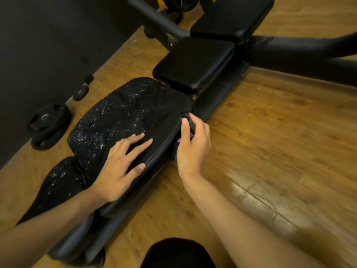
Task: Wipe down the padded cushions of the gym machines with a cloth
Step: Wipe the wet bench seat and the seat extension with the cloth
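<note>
1. At the right-hand side edge of the long cushion, just past frame centre, sits the cloth: a dark wad with purple showing, touching the cushion's side wall.
2. Right hand grasps the cloth, with the thumb along the near face and fingers curled round the far side.
3. Left hand, at 7 o'clock from the cloth, lies flat on the cushion top with fingers straight and spread. It holds nothing and appears to brace the pad.
4. Glittering speckle covers the cushion's left half, toward 9 o'clock. Cannot tell whether it is droplets or surface texture.
5. Judgement: the step in hand is wiping this cushion's side edge, so the task is at an early-to-middle stage.
6. Square cushion at 12 o'clock and far cushion at 1 o'clock look dry and unspeckled, so are probably still to be done.
7. Next move calls for dragging the cloth along the edge seam under steady pressure, then over the top.
8. Weight plates rest on the wooden floor at 9 o'clock.
</note>
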The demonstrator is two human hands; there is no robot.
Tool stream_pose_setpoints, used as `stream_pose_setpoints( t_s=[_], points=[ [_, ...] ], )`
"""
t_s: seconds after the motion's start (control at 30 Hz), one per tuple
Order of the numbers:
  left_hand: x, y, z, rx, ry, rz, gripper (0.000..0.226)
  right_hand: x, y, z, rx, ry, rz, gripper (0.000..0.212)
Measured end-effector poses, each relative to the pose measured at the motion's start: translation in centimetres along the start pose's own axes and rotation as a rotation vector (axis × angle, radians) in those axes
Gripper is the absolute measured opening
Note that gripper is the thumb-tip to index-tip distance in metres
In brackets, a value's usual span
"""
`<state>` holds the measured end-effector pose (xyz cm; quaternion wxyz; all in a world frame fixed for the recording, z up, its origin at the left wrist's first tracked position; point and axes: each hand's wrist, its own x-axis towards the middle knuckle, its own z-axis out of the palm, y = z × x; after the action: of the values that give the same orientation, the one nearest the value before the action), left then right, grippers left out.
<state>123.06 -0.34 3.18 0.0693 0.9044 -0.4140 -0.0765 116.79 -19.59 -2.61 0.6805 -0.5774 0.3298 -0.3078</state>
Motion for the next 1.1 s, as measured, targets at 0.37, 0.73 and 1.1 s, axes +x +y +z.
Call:
stream_pose_setpoints(
  t_s=[0.37,0.73,1.1],
  points=[
    [-0.1,-0.6,0.0,0.006,-0.002,0.008,0.061,-2.9,3.5,2.6,-0.118,-0.169,-0.137,0.051],
    [0.5,-1.0,0.1,-0.018,0.001,0.060,0.058,-5.2,1.6,5.6,-0.138,0.084,0.060,0.054],
    [0.1,-0.9,0.8,-0.053,0.074,0.033,0.056,7.7,1.3,4.1,-0.171,-0.027,-0.007,0.045]
  ],
)
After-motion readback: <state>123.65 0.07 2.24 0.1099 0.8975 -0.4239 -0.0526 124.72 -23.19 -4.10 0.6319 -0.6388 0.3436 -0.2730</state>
